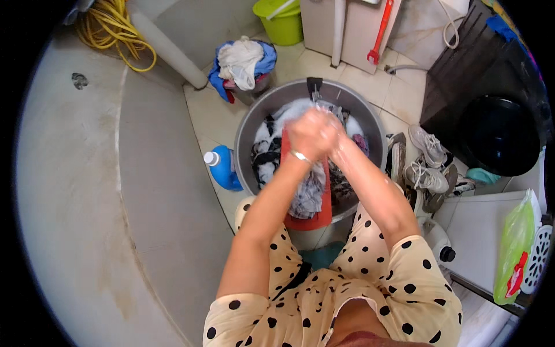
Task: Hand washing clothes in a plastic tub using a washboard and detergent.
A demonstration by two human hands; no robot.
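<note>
My left hand point(307, 133), with a pale bracelet on its wrist, and my right hand point(331, 126) are pressed together over a large grey tub point(245, 152). Both are wet, flecked with suds and blurred, so anything between the fingers is hidden. Beneath them a red washboard point(321, 217) slopes out over the tub's near rim. A crumpled grey checked cloth point(308, 197) lies on the board below my wrists. Dark wet clothes point(266, 158) and white foam point(295, 108) fill the tub around the board.
A blue bottle point(224, 167) with a white cap stands left of the tub. Behind it is a bucket heaped with clothes point(243, 60), near a green bucket point(282, 21). Sneakers point(427, 178) crowd the right side, beside a white jug point(435, 238). A curved grey wall point(173, 182) bounds the left.
</note>
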